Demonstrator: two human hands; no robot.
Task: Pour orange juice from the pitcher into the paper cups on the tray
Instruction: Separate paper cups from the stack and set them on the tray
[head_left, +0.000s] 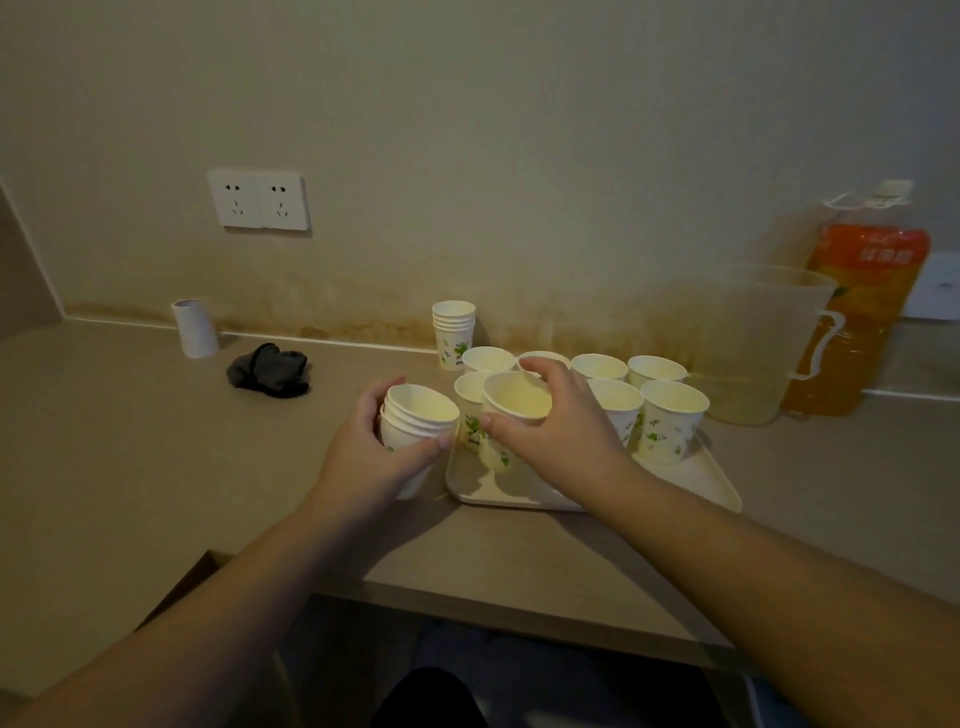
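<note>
A cream tray (696, 480) lies on the counter with several white paper cups (670, 415) with green prints standing on it. My left hand (374, 452) grips a small nested stack of cups (418, 421) just left of the tray. My right hand (550, 421) holds a single cup (514, 402) by its rim and side above the tray's front left corner. A translucent pitcher (753, 343) stands to the right of the tray and looks nearly empty. Behind it is an orange juice bottle (857, 312).
Another stack of cups (453, 332) stands behind the tray near the wall. A dark cloth (270, 371) and a white tube (195, 328) lie at the back left. A double wall socket (258, 199) is above them. The counter's front edge runs close below my arms.
</note>
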